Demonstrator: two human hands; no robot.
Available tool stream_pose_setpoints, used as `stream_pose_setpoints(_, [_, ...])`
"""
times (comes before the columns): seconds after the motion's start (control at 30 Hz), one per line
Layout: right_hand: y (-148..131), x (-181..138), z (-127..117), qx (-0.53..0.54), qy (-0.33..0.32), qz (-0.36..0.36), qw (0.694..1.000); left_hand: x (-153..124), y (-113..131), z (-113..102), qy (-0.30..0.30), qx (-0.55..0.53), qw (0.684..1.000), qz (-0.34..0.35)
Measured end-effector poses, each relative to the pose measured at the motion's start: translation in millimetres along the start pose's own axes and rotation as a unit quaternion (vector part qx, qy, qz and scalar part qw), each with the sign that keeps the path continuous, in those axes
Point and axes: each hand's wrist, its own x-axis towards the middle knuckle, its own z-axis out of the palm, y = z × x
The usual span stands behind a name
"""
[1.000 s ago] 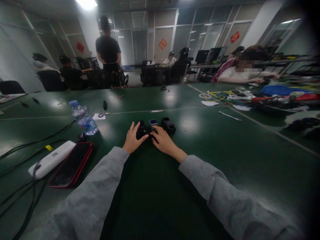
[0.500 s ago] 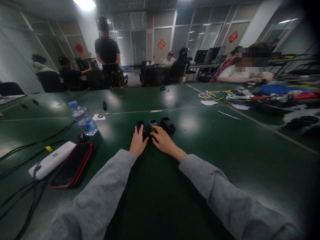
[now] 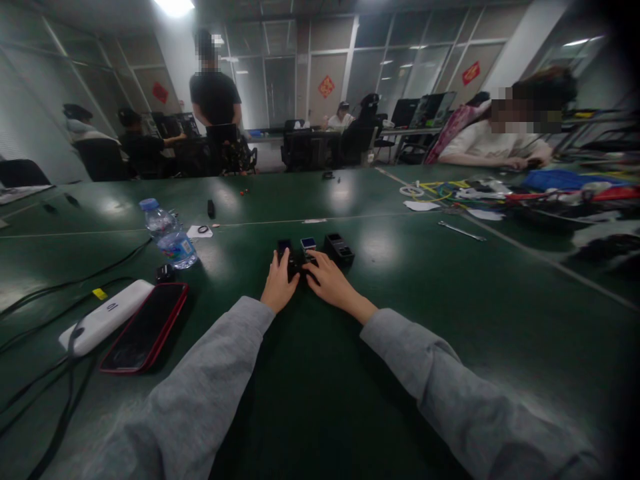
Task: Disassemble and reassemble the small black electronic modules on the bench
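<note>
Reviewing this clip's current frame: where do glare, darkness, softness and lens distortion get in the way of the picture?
Head view: ceiling lamp blown out, pale glare on the green table; head view: the black gadget partly under the left hand hard to read, dark on dark; head view: cable pile soft, right edge nearly black, sleeves stretched toward the lower corners.

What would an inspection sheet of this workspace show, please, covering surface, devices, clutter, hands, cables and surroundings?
Surface: glossy green table, with light reflections.
Devices: left dark device, pale-rimmed device and right dark device, side by side.
Clutter: capped water bottle, white oblong case beside red-edged phone, wrench.
Hands: left hand on the left dark device; right hand at the pale-rimmed device; exact grip unclear.
Cables: black cables at left; tangled yellow cables at far right.
Surroundings: standing person beyond the table; seated person at right; others farther back.
</note>
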Motion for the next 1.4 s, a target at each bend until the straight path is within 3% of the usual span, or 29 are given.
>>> stream_pose_setpoints(0.33, [1.0,-0.2,-0.6,0.022,-0.006,0.005,1.000,-2.5,4.3,-4.2,0.011,0.003,1.000,-0.001])
stream_pose_setpoints(0.53, [3.7,0.3,3.5,0.029,-0.002,0.004,1.000,-10.2,15.1,-20.3,0.110,0.009,0.990,0.083])
stream_pose_setpoints(0.67, [3.1,-1.3,1.9,0.029,-0.004,0.006,1.000,-12.4,0.0,-38.4,0.149,0.055,0.981,0.114])
stream_pose_setpoints(0.83, [-0.5,-1.3,-3.4,0.028,-0.004,0.008,1.000,-8.8,-35.2,-46.6,0.113,0.061,0.992,0.013])
stream_pose_setpoints(0.93, [-0.7,-0.9,-3.3,0.026,-0.004,0.007,1.000,-6.2,-43.4,-42.4,0.066,0.075,0.995,-0.026])
stream_pose_setpoints(1.07, [0.5,-1.6,-1.7,0.028,-0.004,0.011,1.000,-4.8,-43.7,-36.4,0.029,0.081,0.996,-0.005])
stream_pose_setpoints(1.23, [-0.7,-1.9,-3.8,0.031,-0.010,0.016,0.999,-6.0,-38.3,-39.3,0.062,0.103,0.993,-0.008])
stream_pose_setpoints(1.33, [-1.7,-1.0,-4.0,0.040,-0.002,0.020,0.999,-8.6,-28.6,-45.0,0.095,0.135,0.985,0.045])
stream_pose_setpoints(1.4, [-1.5,-0.4,-2.9,0.043,0.003,0.022,0.999,-11.0,-21.2,-48.4,0.087,0.160,0.979,0.094])
